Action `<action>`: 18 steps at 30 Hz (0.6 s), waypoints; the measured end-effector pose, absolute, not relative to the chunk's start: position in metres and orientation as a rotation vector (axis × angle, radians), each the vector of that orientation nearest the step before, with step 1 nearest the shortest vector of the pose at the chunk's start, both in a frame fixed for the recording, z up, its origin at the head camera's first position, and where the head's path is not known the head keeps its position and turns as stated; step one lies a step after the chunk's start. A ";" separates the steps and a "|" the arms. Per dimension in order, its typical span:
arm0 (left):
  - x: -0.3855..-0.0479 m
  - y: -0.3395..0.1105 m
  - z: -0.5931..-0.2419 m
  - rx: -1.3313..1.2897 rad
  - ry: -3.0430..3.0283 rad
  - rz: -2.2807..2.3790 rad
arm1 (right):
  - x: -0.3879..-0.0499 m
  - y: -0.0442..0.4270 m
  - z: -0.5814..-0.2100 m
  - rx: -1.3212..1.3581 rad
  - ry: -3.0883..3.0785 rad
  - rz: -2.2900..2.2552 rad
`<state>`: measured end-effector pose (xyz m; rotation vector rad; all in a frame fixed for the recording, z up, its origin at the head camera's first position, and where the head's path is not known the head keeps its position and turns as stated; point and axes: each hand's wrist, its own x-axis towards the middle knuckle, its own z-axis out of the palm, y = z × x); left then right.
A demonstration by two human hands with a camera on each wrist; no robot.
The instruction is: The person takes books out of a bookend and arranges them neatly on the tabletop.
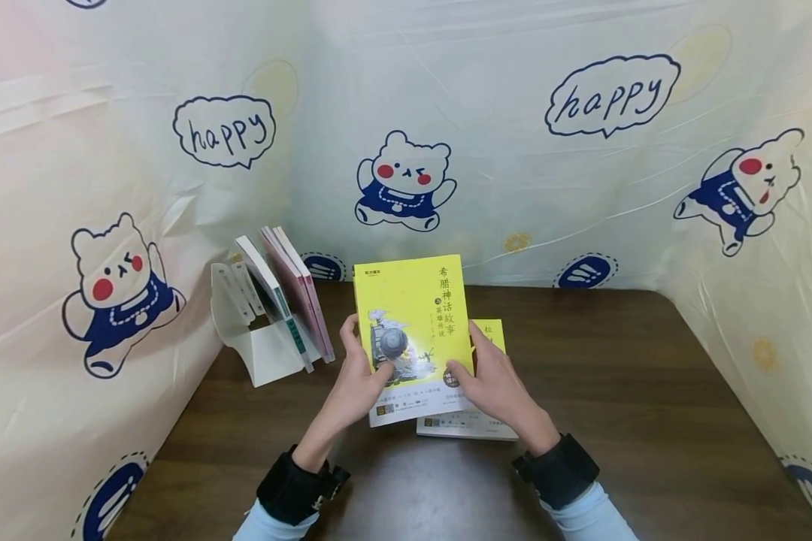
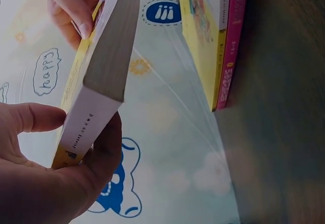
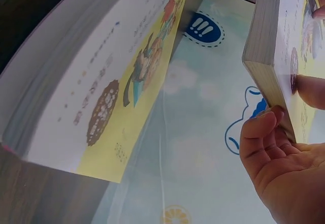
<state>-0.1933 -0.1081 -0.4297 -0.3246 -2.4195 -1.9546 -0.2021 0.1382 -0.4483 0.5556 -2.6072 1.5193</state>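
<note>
A thick paperback book (image 1: 406,293) with a yellow and white cover is held up, front side showing, in the head view. My left hand (image 1: 360,379) grips its left edge, thumb on the cover and fingers behind. On the opposite edge my right hand (image 1: 499,382) pinches the book, thumb near a dark round mark. The left wrist view shows the held book's spine (image 2: 84,127) between thumb and fingers. Below and behind it, another yellow and white book (image 1: 474,427) lies on the table, partly covered. A pink-spined book (image 2: 234,41) lies against that one.
At the table's left stands a white book rack (image 1: 271,367) with several upright, leaning books (image 1: 296,300). The dark wooden table (image 1: 622,391) extends to a patterned curtain (image 1: 501,188) behind and at both sides.
</note>
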 end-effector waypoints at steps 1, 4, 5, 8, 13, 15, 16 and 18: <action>-0.194 -0.107 -0.430 -0.319 -2.423 -1.957 | -0.202 0.139 -0.448 0.547 -2.611 1.520; -0.195 -0.105 -0.432 -0.307 -2.435 -1.959 | -0.201 0.142 -0.449 0.528 -2.626 1.512; -0.195 -0.105 -0.433 -0.296 -2.442 -1.955 | -0.201 0.143 -0.450 0.526 -2.629 1.508; -0.196 -0.104 -0.434 -0.286 -2.458 -1.948 | -0.201 0.145 -0.453 0.523 -2.636 1.507; -0.195 -0.103 -0.435 -0.256 -2.493 -1.921 | -0.200 0.147 -0.456 0.525 -2.635 1.530; -0.195 -0.103 -0.435 -0.244 -2.518 -1.891 | -0.200 0.147 -0.457 0.521 -2.640 1.528; -0.195 -0.103 -0.436 -0.240 -2.531 -1.873 | -0.200 0.147 -0.458 0.517 -2.644 1.525; -0.196 -0.103 -0.437 -0.239 -2.555 -1.837 | -0.199 0.147 -0.459 0.506 -2.653 1.521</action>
